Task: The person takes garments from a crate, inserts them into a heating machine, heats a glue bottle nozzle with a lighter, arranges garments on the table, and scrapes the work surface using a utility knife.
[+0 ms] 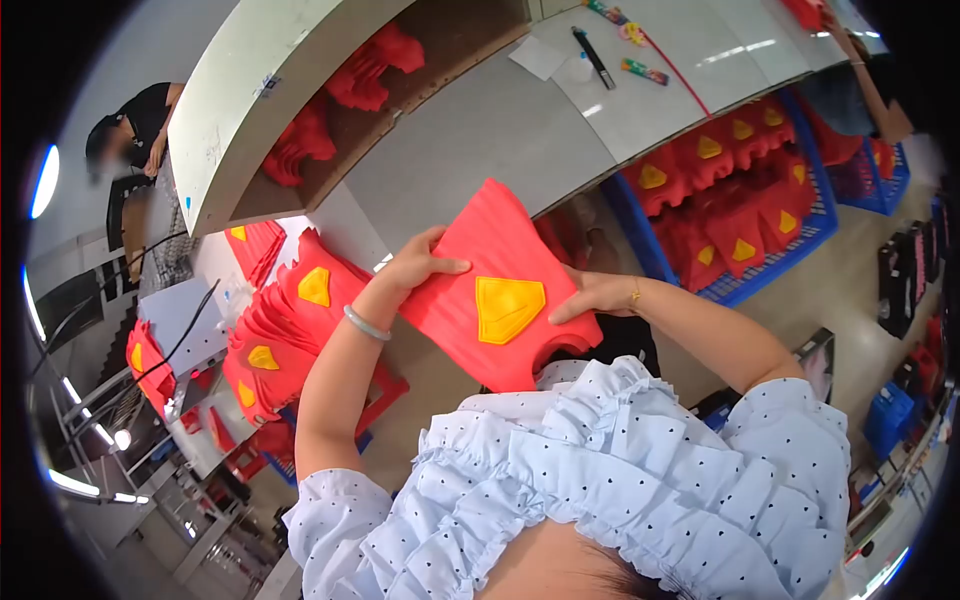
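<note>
In front of my chest I hold a red garment piece (450,300) with a yellow shield-shaped patch (510,308) on it. My left hand (425,264) is closed on its upper left edge, thumb lying on top of the cloth. On the opposite edge, beside the patch, my right hand (598,295) grips it with the thumb on top; the other fingers are mostly hidden underneath. A curved cut-out shows at the piece's lower right edge. Left of my left forearm, a stack of similar red pieces (318,318) with yellow patches hangs in overlapping layers.
A grey-white table (480,140) lies ahead, with a black pen (594,58) and a white paper (538,58). A blue crate (735,292) at right holds several red pieces. Red bundles (375,65) sit in a shelf. Other people (140,125) are at the far left and upper right.
</note>
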Tool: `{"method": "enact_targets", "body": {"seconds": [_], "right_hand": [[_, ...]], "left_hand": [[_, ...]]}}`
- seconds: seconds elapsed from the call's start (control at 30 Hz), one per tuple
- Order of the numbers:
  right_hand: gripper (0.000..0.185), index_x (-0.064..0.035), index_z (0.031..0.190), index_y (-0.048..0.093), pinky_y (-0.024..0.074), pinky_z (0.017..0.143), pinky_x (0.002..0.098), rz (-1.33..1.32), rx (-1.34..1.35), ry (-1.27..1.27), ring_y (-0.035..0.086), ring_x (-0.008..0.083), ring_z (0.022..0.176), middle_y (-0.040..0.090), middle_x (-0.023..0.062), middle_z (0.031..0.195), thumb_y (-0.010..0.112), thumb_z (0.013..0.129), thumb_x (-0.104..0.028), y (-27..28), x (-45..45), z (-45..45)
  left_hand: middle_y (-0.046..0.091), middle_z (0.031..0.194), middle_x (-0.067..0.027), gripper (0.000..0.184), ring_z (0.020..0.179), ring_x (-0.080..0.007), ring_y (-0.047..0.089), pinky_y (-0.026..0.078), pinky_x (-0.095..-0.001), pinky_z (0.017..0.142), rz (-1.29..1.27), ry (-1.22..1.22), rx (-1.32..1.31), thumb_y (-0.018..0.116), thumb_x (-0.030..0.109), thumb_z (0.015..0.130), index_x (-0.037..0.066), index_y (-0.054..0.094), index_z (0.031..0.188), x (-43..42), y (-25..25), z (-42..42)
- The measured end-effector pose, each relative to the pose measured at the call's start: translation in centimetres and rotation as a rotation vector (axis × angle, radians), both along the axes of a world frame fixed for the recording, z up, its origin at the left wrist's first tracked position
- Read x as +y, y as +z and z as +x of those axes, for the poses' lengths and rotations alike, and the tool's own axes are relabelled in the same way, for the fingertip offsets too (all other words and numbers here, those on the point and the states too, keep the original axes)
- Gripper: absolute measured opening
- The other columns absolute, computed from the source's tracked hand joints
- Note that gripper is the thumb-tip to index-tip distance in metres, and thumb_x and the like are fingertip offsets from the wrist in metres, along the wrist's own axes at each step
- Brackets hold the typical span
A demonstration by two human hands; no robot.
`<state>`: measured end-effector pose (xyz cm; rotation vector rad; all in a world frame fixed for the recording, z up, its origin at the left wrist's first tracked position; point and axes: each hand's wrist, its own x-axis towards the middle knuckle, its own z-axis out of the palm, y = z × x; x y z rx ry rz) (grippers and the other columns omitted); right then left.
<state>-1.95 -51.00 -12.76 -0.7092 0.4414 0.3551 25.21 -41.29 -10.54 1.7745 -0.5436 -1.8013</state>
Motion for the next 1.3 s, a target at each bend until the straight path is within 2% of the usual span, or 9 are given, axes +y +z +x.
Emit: {"method": "enact_targets", "body": {"seconds": [0.27, 0.6, 0.7, 0.8, 0.97, 1.1, 1.2, 1.27, 1.3], "right_hand": [[0.087, -0.008, 0.141, 0.023, 0.0311, 0.103, 0.0333, 0.223, -0.015, -0.26, 0.039, 0.019, 0.124, 0.042, 0.0077, 0.134, 0.069, 0.067, -0.004, -1.7, -8.0, 3.4], [0.085, -0.0052, 0.139, 0.024, 0.036, 0.1, 0.0324, 0.054, -0.106, -0.476, 0.043, 0.021, 0.12, 0.045, 0.0118, 0.13, 0.07, 0.067, -0.003, -7.5, -16.0, 9.6], [0.085, -0.005, 0.139, 0.024, 0.0365, 0.099, 0.0319, 0.107, -0.058, -0.519, 0.044, 0.0209, 0.12, 0.045, 0.0117, 0.13, 0.07, 0.068, -0.003, -8.7, -16.4, 9.9], [0.084, -0.0048, 0.139, 0.024, 0.0367, 0.099, 0.0316, 0.169, -0.054, -0.539, 0.044, 0.0206, 0.12, 0.045, 0.0112, 0.13, 0.069, 0.068, -0.003, -9.0, -16.0, 9.9], [0.082, -0.0037, 0.139, 0.025, 0.0368, 0.099, 0.0318, 0.209, -0.039, -0.53, 0.044, 0.0208, 0.12, 0.045, 0.0108, 0.13, 0.069, 0.069, -0.002, -9.7, -16.3, 9.8], [0.081, -0.0033, 0.138, 0.026, 0.0369, 0.099, 0.0319, 0.219, -0.077, -0.535, 0.044, 0.0207, 0.12, 0.045, 0.0104, 0.13, 0.068, 0.069, -0.002, -9.3, -16.4, 9.8], [0.081, -0.0032, 0.138, 0.026, 0.0372, 0.099, 0.032, 0.239, -0.103, -0.54, 0.045, 0.0208, 0.119, 0.046, 0.0104, 0.129, 0.068, 0.068, -0.002, -9.0, -16.5, 9.6], [0.081, -0.0028, 0.137, 0.027, 0.0378, 0.098, 0.0326, 0.192, -0.136, -0.532, 0.046, 0.0213, 0.118, 0.047, 0.0105, 0.128, 0.068, 0.068, -0.002, -8.9, -16.4, 9.5], [0.08, -0.0026, 0.137, 0.028, 0.0381, 0.098, 0.0329, 0.17, -0.153, -0.53, 0.047, 0.0215, 0.118, 0.047, 0.0106, 0.127, 0.068, 0.068, -0.002, -8.7, -16.3, 9.5]], "left_hand": [[0.058, 0.113, -0.012, 0.065, 0.105, -0.0206, 0.055, 0.041, -0.0304, 0.094, 0.087, -0.149, -0.105, 0.074, 0.017, 0.072, -0.004, 0.043, 0.125, -11.7, 2.0, 4.0], [0.05, 0.127, -0.017, 0.056, 0.12, -0.0245, 0.044, 0.032, -0.0289, 0.101, -0.258, -0.271, -0.581, 0.054, 0.038, 0.088, 0.002, 0.044, 0.13, -26.2, -1.8, 11.6], [0.049, 0.13, -0.0115, 0.045, 0.124, -0.0274, 0.042, 0.027, -0.0384, 0.105, -0.468, -0.428, -1.017, 0.049, 0.037, 0.09, 0.014, 0.048, 0.129, -29.9, -4.6, 12.9], [0.047, 0.133, -0.0046, 0.04, 0.128, -0.0279, 0.037, 0.018, -0.0526, 0.106, -0.064, -1.208, -1.76, 0.048, 0.038, 0.089, 0.02, 0.052, 0.124, -30.8, -6.9, 13.7], [0.052, 0.128, 0.0027, 0.039, 0.129, -0.0266, 0.036, 0.01, -0.0637, 0.103, 0.066, -1.246, -1.878, 0.049, 0.036, 0.087, 0.019, 0.053, 0.123, -27.8, -8.3, 15.6], [0.057, 0.121, -0.0042, 0.039, 0.123, -0.028, 0.043, 0.021, -0.0547, 0.105, -0.202, -1.18, -1.805, 0.054, 0.03, 0.084, 0.015, 0.055, 0.12, -27.2, -7.2, 16.0], [0.06, 0.111, -0.012, 0.035, 0.113, -0.0263, 0.051, 0.035, -0.0415, 0.1, -0.576, -0.062, -0.946, 0.058, 0.019, 0.079, 0.008, 0.059, 0.112, -25.2, -4.2, 14.0], [0.06, 0.108, -0.0164, 0.028, 0.106, -0.0223, 0.056, 0.043, -0.0316, 0.091, -0.796, -0.595, -1.861, 0.057, 0.011, 0.082, 0.002, 0.06, 0.108, -21.0, -1.9, 12.0], [0.059, 0.109, -0.0153, 0.03, 0.105, -0.0217, 0.056, 0.044, -0.0326, 0.091, -0.716, -0.204, -1.447, 0.054, 0.016, 0.085, 0.002, 0.058, 0.112, -16.4, -4.4, 14.7]]}}
